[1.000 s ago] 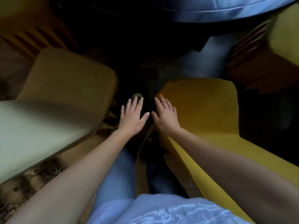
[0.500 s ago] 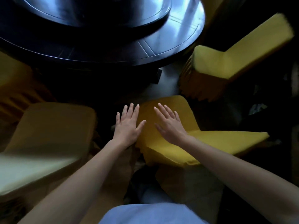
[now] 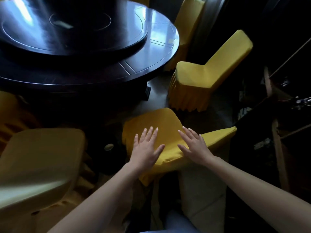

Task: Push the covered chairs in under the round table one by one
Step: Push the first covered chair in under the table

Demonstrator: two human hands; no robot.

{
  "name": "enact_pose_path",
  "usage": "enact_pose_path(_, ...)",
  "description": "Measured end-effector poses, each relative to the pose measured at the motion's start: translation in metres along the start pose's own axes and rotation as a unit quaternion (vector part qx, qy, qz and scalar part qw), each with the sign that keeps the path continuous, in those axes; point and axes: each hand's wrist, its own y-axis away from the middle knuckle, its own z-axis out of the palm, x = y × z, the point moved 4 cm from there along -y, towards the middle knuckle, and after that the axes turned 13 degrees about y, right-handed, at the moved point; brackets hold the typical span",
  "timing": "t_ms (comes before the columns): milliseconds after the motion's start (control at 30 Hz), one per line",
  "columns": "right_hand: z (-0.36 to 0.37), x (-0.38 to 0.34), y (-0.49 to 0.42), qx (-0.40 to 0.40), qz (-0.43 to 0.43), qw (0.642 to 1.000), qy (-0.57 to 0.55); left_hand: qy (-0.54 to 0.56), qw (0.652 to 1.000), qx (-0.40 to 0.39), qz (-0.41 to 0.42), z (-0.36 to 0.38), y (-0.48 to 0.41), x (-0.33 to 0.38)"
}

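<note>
Chair in front: a chair in a mustard-yellow fabric cover (image 3: 161, 121), smooth on the seat, its backrest running off to the right; it stands clear of the table's edge, below and right of it.
Left hand (image 3: 146, 148): flat above the seat's near edge, fingers (image 3: 148, 134) spread apart, gripping nothing.
Right hand (image 3: 196, 146): likewise flat, fingers spread, over the seat's right side.
Table: round dark glossy wooden table (image 3: 131, 64) with a raised turntable (image 3: 70, 31).
Other chairs: a second yellow covered chair with pleated skirt (image 3: 198, 81) to the right, well apart from the table; a paler covered chair (image 3: 42, 157) at left.
</note>
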Motion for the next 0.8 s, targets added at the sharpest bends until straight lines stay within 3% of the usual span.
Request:
enact_pose_path(200,0.004,0.062,0.004,0.012,-0.073,0.997,0.021,0.098,0.986,-0.132,-0.016,0.066,-0.002,0.035)
enact_pose_path(367,-0.002,0.136,0.0,0.023,-0.149,0.987,0.049,0.059,0.998,-0.023,-0.03,0.079,-0.007,0.053)
enact_pose_path(500,0.002,0.187,-0.004,0.052,-0.149,0.987,0.023,0.024,0.998,0.032,-0.044,0.082,-0.015,0.063)
enact_pose_path(800,0.014,0.199,-0.02,0.132,-0.185,0.974,-0.01,0.037,0.993,0.101,-0.046,0.085,-0.015,0.066)
